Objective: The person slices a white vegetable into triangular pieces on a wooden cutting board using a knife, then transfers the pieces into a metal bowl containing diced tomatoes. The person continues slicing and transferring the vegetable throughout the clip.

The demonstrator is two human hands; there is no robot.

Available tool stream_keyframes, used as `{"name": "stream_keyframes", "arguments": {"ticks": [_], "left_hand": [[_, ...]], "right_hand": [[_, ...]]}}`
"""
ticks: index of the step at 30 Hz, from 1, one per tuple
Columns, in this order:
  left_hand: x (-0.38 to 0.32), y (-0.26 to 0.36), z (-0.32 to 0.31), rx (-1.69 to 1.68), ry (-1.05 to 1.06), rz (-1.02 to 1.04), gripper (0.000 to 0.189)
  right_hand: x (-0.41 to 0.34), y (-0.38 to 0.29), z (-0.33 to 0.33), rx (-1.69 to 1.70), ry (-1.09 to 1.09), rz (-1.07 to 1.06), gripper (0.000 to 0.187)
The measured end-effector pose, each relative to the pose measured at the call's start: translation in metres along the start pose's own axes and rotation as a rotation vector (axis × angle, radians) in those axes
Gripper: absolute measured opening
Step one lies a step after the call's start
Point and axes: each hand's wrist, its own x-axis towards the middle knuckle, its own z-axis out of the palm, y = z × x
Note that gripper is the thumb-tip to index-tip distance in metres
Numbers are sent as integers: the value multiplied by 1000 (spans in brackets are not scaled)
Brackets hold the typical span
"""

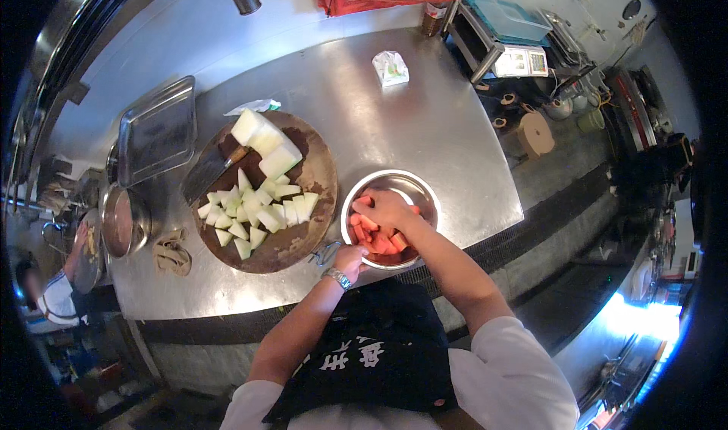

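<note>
A round metal bowl (431,194) sits near the front edge of the steel table and holds orange-red chunks (382,243), which look like cut carrot. My left hand (349,259), with a metal watch at the wrist, grips the bowl's near left rim. Down inside the bowl, my right hand (384,207) is among the chunks; its fingertips are partly hidden, so its grip is unclear. To the left lies a round wooden chopping board (315,145). On it are cut pale gourd pieces (250,208), larger gourd blocks (267,143) and a cleaver (205,174).
Blue-handled scissors (325,253) lie between board and bowl. A brown cloth (172,252), a metal pan (122,219) and a clear tray (158,131) are at left. Farther back sits a white packet (391,69). Another person (57,296) stands at far left.
</note>
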Motion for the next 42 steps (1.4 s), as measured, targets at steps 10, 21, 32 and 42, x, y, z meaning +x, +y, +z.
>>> {"name": "stream_keyframes", "arguments": {"ticks": [10, 21, 32, 42], "left_hand": [[11, -14, 8, -12, -7, 38, 18], [12, -27, 1, 19, 14, 99, 15], [-6, -13, 13, 60, 63, 221, 21], [-46, 2, 9, 523, 225, 550, 82]], "right_hand": [[-23, 5, -20, -147, -157, -6, 58], [0, 17, -5, 68, -167, 128, 64], [-31, -5, -7, -377, -202, -145, 40], [-102, 19, -1, -128, 191, -308, 46]]}}
